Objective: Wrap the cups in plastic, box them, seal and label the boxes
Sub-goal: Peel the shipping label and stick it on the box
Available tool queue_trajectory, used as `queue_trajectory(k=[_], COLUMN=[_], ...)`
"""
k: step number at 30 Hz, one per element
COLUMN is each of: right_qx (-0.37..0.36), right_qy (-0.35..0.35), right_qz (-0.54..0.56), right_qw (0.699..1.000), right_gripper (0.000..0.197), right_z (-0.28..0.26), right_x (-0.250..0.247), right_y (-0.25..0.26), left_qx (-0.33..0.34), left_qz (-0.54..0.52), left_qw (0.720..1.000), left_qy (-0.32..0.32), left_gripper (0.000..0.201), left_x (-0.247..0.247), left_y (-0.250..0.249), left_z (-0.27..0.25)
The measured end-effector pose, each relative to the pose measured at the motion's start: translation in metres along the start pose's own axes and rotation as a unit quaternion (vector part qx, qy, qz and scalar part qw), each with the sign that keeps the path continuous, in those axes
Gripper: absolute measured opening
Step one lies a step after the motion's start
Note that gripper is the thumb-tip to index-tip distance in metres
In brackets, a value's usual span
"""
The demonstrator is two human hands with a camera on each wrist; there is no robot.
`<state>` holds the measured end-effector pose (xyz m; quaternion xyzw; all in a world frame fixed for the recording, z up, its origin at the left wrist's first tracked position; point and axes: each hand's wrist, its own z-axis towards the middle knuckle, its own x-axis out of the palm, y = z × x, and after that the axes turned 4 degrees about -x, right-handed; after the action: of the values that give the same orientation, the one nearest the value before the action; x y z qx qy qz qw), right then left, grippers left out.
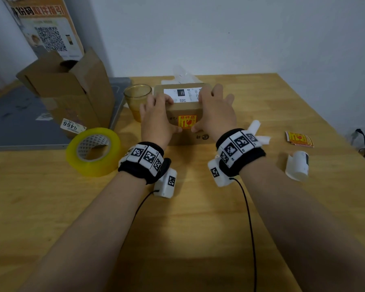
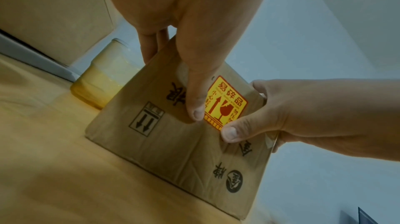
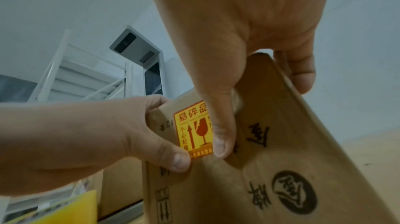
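Two hands, the left hand (image 1: 156, 121) and the right hand (image 1: 216, 114), grip the box (image 1: 185, 111) on the bench (image 1: 177, 207), fingers (image 1: 204, 95) curled over its top, thumbs flattening the sticker (image 1: 187, 121), probably so it adheres.

Room, work corner. Pale grey-white wall (image 1: 219, 34) standing plain behind the work area, lighting dim and even. Light wooden counter (image 1: 177, 228) filling the foreground, its grain showing. Grey surface (image 1: 19, 123) lying beside the counter on the left at about the same height. Orange-bordered poster (image 1: 49, 28) bearing a QR code leaning in the left corner. White metal shelving frame (image 3: 71, 80) standing off to the left. Black cable (image 1: 361, 140) hanging at the right wall.
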<state>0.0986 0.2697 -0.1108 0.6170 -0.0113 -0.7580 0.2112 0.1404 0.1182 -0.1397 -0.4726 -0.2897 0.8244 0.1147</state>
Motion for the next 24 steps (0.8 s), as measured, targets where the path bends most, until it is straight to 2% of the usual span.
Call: queue_trajectory(k=[3,8,12,14,17,21,24], right_qx=[0.003,0.013,-0.003,-0.002,0.005,-0.005,-0.016], right_qy=[0.004,-0.011,-0.009,-0.009,-0.001,-0.004,-0.013], right_qz=[0.016,-0.004,0.093,0.118,0.089,0.003,0.039], right_qw=[1.000,1.000,0.996,0.993,0.996,1.000,0.999], right_gripper=[0.082,0.091,0.065,0.059,0.064,0.088,0.078], right_z=[0.001,-0.001,0.002,0.002,0.001,-0.002,-0.004], right_x=[-0.004,-0.003,-0.009,-0.011,-0.011,-0.002,-0.003], right_y=[-0.003,0.003,-0.009,-0.012,-0.006,0.000,-0.003], left_qx=[-0.003,-0.014,-0.009,-0.009,-0.011,-0.015,-0.020], left_qz=[-0.009,-0.031,-0.099,-0.106,-0.067,-0.014,-0.026], left_qw=[1.000,0.999,0.995,0.994,0.998,1.000,0.999], left_qy=[0.002,-0.008,-0.018,-0.017,-0.010,0.011,0.025], left_gripper=[0.074,0.068,0.050,0.047,0.056,0.071,0.069], left_x=[-0.001,-0.002,-0.006,-0.007,-0.006,-0.006,-0.009], left_y=[-0.002,-0.005,0.002,0.003,0.000,-0.004,-0.004], left_z=[0.000,0.004,0.009,0.009,0.008,0.005,0.004])
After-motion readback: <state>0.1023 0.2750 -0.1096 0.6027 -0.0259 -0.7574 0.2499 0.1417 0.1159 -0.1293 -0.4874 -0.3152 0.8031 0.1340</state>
